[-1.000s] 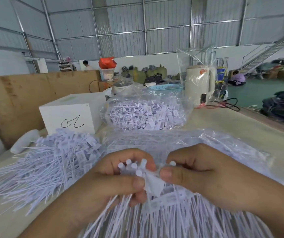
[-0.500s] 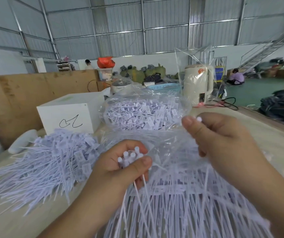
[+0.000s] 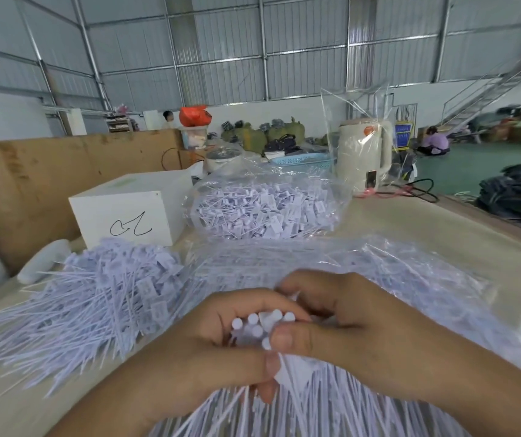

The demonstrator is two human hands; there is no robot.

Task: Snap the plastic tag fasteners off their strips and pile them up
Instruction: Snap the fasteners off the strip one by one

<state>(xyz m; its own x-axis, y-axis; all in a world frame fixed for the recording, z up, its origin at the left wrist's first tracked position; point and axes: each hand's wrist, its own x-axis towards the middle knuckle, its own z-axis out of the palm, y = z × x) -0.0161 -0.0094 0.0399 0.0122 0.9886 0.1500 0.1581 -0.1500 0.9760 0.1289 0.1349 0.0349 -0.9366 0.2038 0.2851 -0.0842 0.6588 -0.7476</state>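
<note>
My left hand (image 3: 208, 348) grips a bundle of white tag fasteners (image 3: 257, 326), their round heads poking up between my fingers. My right hand (image 3: 357, 320) has its thumb and fingers pinched on the same bundle from the right. The long thin tails hang down below both hands over a clear plastic sheet (image 3: 410, 272) strewn with more fasteners. A big loose pile of fasteners (image 3: 95, 304) lies on the table to my left.
A clear bag of fasteners (image 3: 262, 212) sits behind the hands, next to a white box (image 3: 127, 209) with a scribble. A cream kettle (image 3: 363, 156) in plastic stands at the back right. A wooden board (image 3: 48, 171) walls the left side.
My right hand, lifted up and away to the right half a second ago, has come back down and pinches the bundle in my left hand again.
</note>
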